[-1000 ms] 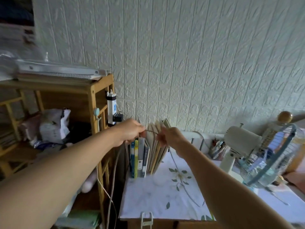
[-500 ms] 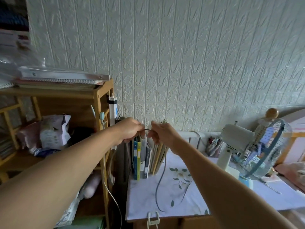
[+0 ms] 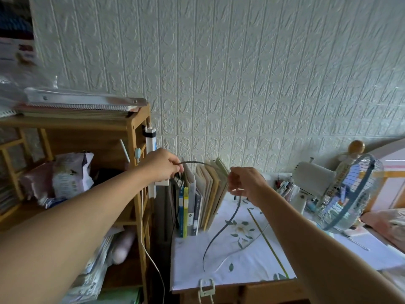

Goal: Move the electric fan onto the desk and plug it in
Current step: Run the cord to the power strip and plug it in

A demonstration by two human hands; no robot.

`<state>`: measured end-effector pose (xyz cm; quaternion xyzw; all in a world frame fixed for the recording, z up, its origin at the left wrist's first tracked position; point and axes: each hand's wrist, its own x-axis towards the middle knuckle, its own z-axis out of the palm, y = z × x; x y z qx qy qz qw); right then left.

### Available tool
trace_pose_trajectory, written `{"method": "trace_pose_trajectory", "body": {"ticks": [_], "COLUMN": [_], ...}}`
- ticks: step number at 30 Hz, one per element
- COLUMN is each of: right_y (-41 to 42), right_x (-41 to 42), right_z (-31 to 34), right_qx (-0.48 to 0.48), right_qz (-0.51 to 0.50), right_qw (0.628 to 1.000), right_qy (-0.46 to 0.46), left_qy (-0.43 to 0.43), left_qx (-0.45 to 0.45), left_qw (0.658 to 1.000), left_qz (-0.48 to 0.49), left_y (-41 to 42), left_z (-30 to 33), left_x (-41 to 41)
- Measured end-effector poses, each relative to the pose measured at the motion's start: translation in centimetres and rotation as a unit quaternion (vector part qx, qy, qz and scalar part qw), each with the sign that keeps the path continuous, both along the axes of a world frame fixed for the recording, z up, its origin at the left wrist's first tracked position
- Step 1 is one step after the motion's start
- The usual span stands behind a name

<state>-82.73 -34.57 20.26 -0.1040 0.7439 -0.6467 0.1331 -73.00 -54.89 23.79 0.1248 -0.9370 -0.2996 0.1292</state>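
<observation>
Fan (image 3: 315,178) on cloth-covered desk (image 3: 190,260), textured wall (image 3: 241,84); left hand (image 3: 162,165), right hand (image 3: 247,183) grip cord (image 3: 221,231).

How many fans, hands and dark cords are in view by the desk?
1 electric fan
2 hands: left hand, right hand
1 dark cord
Total: 4

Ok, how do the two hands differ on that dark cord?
The left hand grips the cord near its plug end, beside the power strip on the shelf. The right hand holds it loosely further along, lower, above the desk. Both hold the same dark cord.
</observation>
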Motion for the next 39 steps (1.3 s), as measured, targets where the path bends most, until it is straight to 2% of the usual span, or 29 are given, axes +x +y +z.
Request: {"method": "trace_pose_trajectory", "body": {"ticks": [2,4,7,10,11,13,15,17,19,23,27,29,30,33,35,37,39], "right_y": [0.1,-0.1,-1.0,-2.2,-2.6,-3.7,-5.0,-6.2,-7.2,-7.9,-8.5,-9.5,-10.0,-11.8,-12.6,-13.9,-14.4], "right_x": [0.4,0.3,-0.2,-1.2,-1.5,-2.7,-4.4,-6.5,-9.5,-16.8,-23.0,-25.4,-26.2,-27.7,-28.2,-28.9,-29.3], "right_z": [0.1,0.2,0.4,0.4,0.4,0.5,0.5,0.2,-0.4,-1.8,-3.7,-5.0,-5.5,-6.9,-7.7,-9.0,-9.8], "right_qx": [0.023,0.020,0.039,0.061,0.040,-0.031,-0.103,-0.169,-0.187,-0.141,-0.130,-0.055,0.022,0.231,0.296,0.354,0.402], "right_qz": [0.007,-0.013,-0.033,-0.003,0.013,0.043,0.054,0.039,0.007,-0.057,-0.052,-0.041,-0.038,0.012,0.050,0.075,0.089], "right_qw": [1.000,1.000,0.998,0.998,0.999,0.995,0.979,0.963,0.963,0.978,0.983,0.995,0.999,0.958,0.925,0.895,0.868], "right_qy": [-0.007,-0.015,-0.035,-0.020,-0.022,-0.082,-0.169,-0.204,-0.193,-0.146,-0.122,-0.069,-0.010,0.171,0.231,0.260,0.277], "left_qy": [0.008,0.038,0.087,0.098,0.098,0.097,0.092,0.085,0.079,0.017,-0.014,-0.022,-0.024,-0.047,-0.080,-0.127,-0.154], "left_qx": [0.112,0.157,0.137,0.131,0.128,0.130,0.132,0.135,0.148,0.162,0.143,0.137,0.130,0.070,-0.061,-0.207,-0.268], "left_qw": [0.994,0.987,0.987,0.986,0.987,0.986,0.986,0.986,0.985,0.986,0.984,0.981,0.981,0.982,0.979,0.954,0.935], "left_qz": [0.003,0.007,0.008,-0.008,-0.013,-0.029,-0.043,-0.052,-0.040,0.024,0.102,0.134,0.144,0.171,0.177,0.178,0.171], "left_y": [-0.1,0.0,0.0,0.2,0.3,0.2,0.1,-0.2,-0.6,-2.6,-5.2,-6.6,-7.2,-8.3,-7.8,-6.9,-6.1], "left_z": [0.5,0.8,0.9,0.7,0.7,0.4,0.1,-0.2,-0.7,-2.9,-6.2,-7.8,-8.4,-10.0,-10.4,-11.0,-11.6], "left_x": [-0.2,-0.4,-1.2,-2.4,-2.7,-4.1,-5.5,-7.0,-9.1,-13.6,-17.5,-19.3,-20.0,-21.6,-21.9,-22.6,-23.1]}}
